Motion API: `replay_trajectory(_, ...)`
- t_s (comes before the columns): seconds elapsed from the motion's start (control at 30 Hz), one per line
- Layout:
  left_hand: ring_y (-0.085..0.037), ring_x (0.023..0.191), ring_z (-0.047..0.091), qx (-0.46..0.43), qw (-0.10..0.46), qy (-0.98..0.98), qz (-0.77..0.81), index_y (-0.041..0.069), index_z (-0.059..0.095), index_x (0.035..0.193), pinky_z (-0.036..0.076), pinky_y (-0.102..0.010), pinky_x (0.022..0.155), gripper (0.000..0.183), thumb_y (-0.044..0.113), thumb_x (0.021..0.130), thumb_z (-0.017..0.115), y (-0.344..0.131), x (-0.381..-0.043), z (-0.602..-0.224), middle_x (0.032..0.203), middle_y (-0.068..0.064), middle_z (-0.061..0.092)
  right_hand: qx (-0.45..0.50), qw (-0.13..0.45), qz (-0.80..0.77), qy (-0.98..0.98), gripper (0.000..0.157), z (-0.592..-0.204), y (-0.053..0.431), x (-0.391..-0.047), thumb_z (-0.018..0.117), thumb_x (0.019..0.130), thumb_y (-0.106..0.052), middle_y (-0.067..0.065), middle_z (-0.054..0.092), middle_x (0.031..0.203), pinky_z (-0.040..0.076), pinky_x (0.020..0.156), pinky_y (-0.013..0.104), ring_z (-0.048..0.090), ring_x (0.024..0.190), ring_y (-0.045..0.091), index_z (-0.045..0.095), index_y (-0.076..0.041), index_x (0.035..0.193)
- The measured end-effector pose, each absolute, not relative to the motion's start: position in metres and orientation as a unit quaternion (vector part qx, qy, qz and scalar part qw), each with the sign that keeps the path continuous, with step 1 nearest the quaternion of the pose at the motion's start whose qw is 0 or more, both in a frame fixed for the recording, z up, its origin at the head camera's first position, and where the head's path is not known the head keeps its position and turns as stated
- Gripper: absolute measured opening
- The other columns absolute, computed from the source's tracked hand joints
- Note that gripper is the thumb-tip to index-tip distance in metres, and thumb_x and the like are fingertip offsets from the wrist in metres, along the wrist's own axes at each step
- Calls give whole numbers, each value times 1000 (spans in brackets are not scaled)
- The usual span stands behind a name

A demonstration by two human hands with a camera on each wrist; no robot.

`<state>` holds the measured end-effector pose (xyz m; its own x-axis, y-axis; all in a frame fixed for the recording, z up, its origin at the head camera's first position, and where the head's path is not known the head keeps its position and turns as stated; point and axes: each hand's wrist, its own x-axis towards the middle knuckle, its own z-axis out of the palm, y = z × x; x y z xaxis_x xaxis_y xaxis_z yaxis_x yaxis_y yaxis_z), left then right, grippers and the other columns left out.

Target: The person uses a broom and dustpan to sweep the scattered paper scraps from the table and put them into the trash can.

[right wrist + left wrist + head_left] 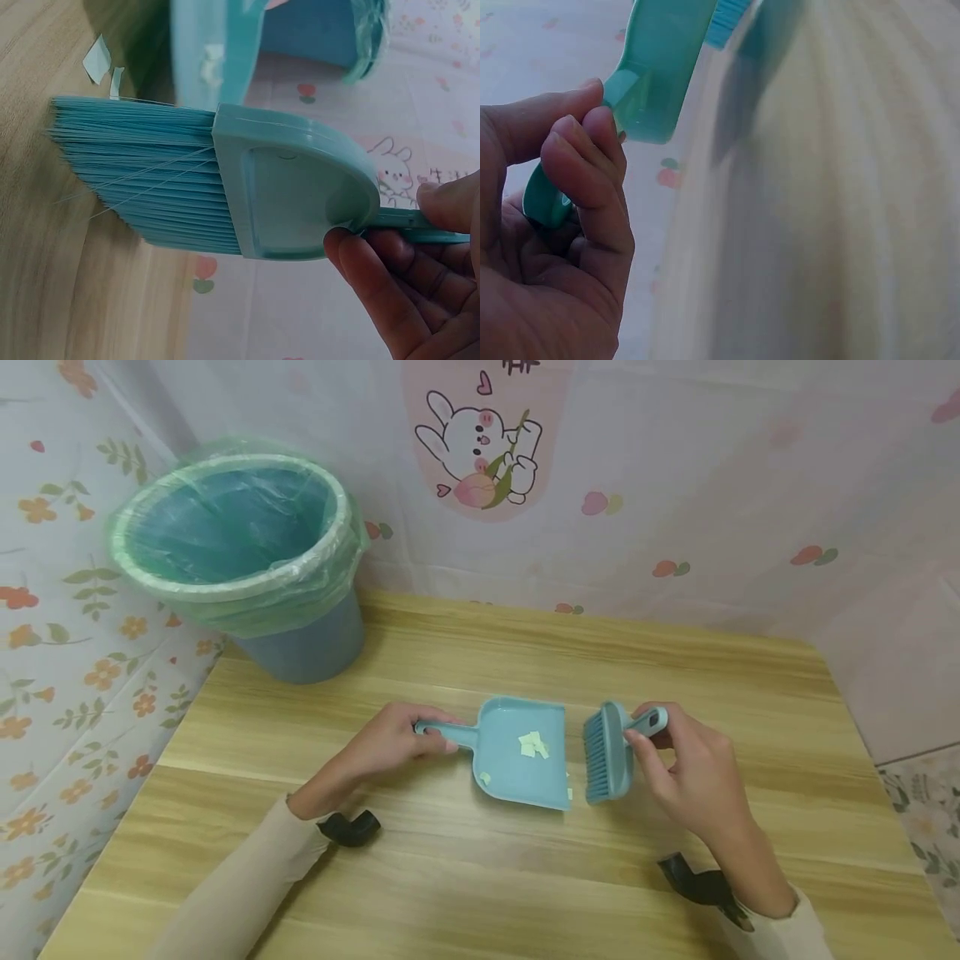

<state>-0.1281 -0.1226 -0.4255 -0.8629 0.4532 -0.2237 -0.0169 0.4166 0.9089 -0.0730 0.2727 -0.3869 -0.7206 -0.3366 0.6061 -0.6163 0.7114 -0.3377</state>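
Note:
My left hand [401, 735] grips the handle of a light-blue dustpan [513, 777], its thumb and fingers pinched round it in the left wrist view. Several pale paper scraps [533, 744] lie in the pan, mostly near its middle. The pan's open edge faces right. My right hand [693, 768] holds a small blue hand brush [617, 752] by its handle, just right of that edge. Its bristles [142, 176] point down to the tabletop in the right wrist view. Between brush and pan, a couple of paper scraps [97, 60] lie on the wood.
A blue bin [307, 647] with a green plastic liner [330, 568] stands at the back left of the wooden table [480, 885]. Patterned cloth [675, 493] hangs behind and at the left. Each wrist wears a black strap piece [351, 828].

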Motion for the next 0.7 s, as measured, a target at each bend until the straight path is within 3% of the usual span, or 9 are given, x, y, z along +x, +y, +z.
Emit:
replay_trajectory(0.33,-21,70,54,138,195,801,549,2,80,128,40,-28,58,35,16,96,85,-142,-138,-379,80,-9,66,272,260,274,-885,57,-386,274,-75,53,115,-49,10,75,92,63,60,34,77,68,26,66,6,110)
replay_trajectory(0.53,-23,71,54,134,164,826,523,5,83,124,40,-30,59,32,19,96,86,-156,-143,-343,81,-11,68,272,258,278,-884,51,-387,274,-76,57,115,-45,10,75,92,63,61,35,77,69,26,67,5,110)
replay_trajectory(0.7,-27,77,58,122,152,840,506,10,84,125,48,-32,66,30,23,98,86,-168,-146,-314,87,-11,71,274,260,276,-884,50,-386,273,-76,56,115,-44,9,75,91,63,62,32,77,69,25,66,5,111)
